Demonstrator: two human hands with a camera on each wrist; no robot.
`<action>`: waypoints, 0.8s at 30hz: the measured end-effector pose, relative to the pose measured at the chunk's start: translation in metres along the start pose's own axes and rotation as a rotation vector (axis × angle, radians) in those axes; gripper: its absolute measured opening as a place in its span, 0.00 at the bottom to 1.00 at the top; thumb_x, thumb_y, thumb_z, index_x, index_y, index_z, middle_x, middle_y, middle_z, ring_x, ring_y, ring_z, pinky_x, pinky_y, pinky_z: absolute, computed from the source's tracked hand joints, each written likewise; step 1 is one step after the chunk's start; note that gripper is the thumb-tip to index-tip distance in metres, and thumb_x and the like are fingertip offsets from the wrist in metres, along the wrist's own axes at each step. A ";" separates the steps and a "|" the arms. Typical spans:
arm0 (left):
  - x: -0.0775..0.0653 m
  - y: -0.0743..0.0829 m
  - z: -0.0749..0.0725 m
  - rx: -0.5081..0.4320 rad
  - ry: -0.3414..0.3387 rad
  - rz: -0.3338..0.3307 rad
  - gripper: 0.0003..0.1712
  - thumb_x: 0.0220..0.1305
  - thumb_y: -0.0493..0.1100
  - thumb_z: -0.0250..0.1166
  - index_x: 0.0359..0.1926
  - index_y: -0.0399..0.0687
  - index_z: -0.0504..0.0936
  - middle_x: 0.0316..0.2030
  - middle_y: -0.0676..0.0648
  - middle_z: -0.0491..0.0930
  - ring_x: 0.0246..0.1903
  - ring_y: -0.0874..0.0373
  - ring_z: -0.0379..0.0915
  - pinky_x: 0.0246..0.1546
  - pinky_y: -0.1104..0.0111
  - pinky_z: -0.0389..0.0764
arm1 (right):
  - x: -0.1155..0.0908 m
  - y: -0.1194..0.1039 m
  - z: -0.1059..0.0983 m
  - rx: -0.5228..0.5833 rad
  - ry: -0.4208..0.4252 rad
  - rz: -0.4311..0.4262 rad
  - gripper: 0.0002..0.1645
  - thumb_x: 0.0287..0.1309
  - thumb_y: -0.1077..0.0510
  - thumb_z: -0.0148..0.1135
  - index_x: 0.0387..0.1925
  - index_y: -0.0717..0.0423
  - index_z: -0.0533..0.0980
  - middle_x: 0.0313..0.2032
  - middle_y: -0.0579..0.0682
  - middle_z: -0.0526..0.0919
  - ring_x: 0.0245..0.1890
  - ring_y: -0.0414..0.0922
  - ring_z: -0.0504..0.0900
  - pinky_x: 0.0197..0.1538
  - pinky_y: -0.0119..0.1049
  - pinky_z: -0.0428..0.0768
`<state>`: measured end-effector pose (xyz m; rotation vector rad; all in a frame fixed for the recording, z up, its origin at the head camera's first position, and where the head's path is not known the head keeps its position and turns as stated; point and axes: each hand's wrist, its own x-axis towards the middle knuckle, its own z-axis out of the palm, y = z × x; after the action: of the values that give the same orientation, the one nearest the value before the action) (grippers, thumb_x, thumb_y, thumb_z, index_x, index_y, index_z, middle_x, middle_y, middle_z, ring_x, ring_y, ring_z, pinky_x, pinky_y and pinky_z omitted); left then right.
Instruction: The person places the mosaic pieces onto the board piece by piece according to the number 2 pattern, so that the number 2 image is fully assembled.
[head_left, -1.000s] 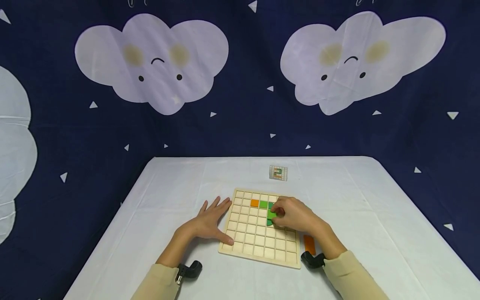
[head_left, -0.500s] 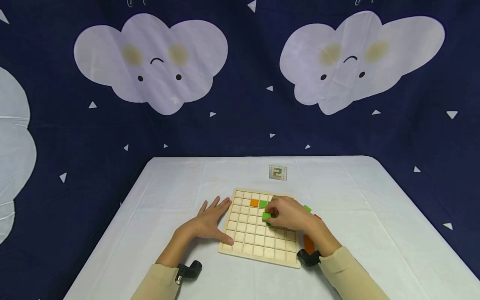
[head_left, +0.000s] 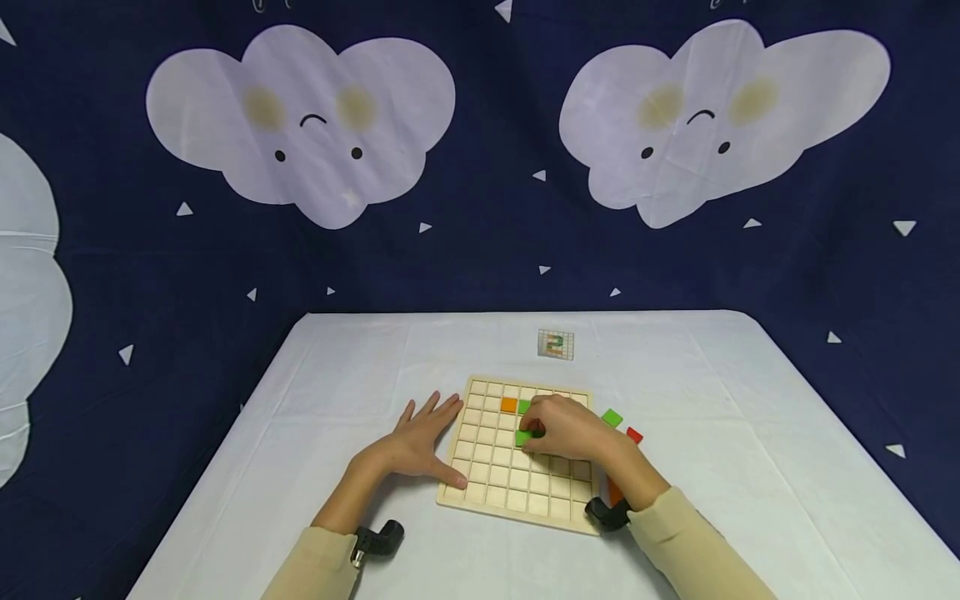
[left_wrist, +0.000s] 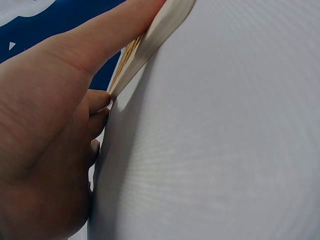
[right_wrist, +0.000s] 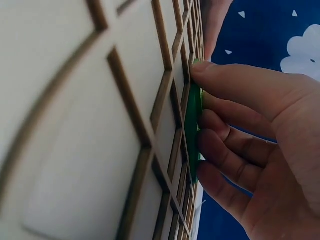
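Observation:
A wooden grid board (head_left: 498,477) lies on the white table. My left hand (head_left: 415,442) is spread along its left side, with the thumb on the near left corner and fingertips at the left edge. Over the board's middle, my right hand (head_left: 567,427) pinches a light green square tile (head_left: 522,438) between thumb and fingers. Seen from the right wrist, the thumb (right_wrist: 225,80) is on the green at the grid. An orange tile (head_left: 508,405) and another green tile (head_left: 524,407) sit side by side in an upper row. The right hand hides cells behind it.
Right of the board lie a green tile (head_left: 612,418), a red piece (head_left: 634,436) and an orange piece (head_left: 615,492) partly behind the right wrist. A small card (head_left: 556,344) with a grid pattern rests beyond the board.
My right hand has slid left across the board with the light green tile. The loose green and red pieces at the right have come into view. My left hand has stayed put.

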<state>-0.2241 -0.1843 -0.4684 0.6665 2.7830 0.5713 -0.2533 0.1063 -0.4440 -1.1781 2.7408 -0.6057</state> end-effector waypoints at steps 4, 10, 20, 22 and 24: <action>0.001 0.000 0.000 0.001 0.002 -0.003 0.78 0.29 0.81 0.69 0.76 0.49 0.48 0.75 0.51 0.44 0.73 0.49 0.29 0.68 0.47 0.29 | 0.000 0.000 0.001 -0.001 -0.011 0.009 0.12 0.51 0.47 0.73 0.37 0.45 0.85 0.35 0.35 0.78 0.33 0.32 0.74 0.38 0.32 0.77; 0.001 0.000 0.001 -0.007 0.000 -0.012 0.78 0.28 0.81 0.69 0.76 0.49 0.48 0.75 0.51 0.44 0.73 0.50 0.29 0.68 0.47 0.28 | -0.001 0.000 0.002 -0.012 -0.004 0.009 0.12 0.50 0.46 0.73 0.37 0.45 0.85 0.34 0.35 0.77 0.33 0.33 0.74 0.38 0.32 0.76; 0.000 0.001 -0.001 -0.006 -0.004 -0.008 0.77 0.29 0.80 0.69 0.76 0.49 0.48 0.75 0.51 0.44 0.73 0.49 0.29 0.68 0.47 0.28 | -0.005 0.003 0.001 0.021 0.023 0.013 0.15 0.51 0.48 0.73 0.41 0.46 0.84 0.36 0.39 0.77 0.31 0.36 0.75 0.35 0.32 0.76; 0.000 0.001 -0.001 -0.006 -0.003 -0.008 0.77 0.29 0.80 0.69 0.76 0.49 0.48 0.75 0.51 0.44 0.73 0.50 0.29 0.68 0.47 0.28 | -0.007 0.005 0.000 0.030 0.038 0.020 0.16 0.52 0.48 0.72 0.43 0.48 0.84 0.36 0.39 0.77 0.31 0.37 0.75 0.34 0.31 0.76; 0.000 0.000 -0.001 -0.008 -0.003 -0.006 0.77 0.29 0.80 0.69 0.76 0.48 0.47 0.75 0.51 0.44 0.73 0.50 0.29 0.68 0.47 0.28 | -0.009 0.008 -0.001 0.027 0.048 0.031 0.16 0.53 0.49 0.72 0.44 0.48 0.84 0.36 0.39 0.77 0.31 0.36 0.75 0.33 0.31 0.75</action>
<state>-0.2242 -0.1840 -0.4677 0.6562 2.7782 0.5791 -0.2527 0.1179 -0.4470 -1.1277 2.7761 -0.6735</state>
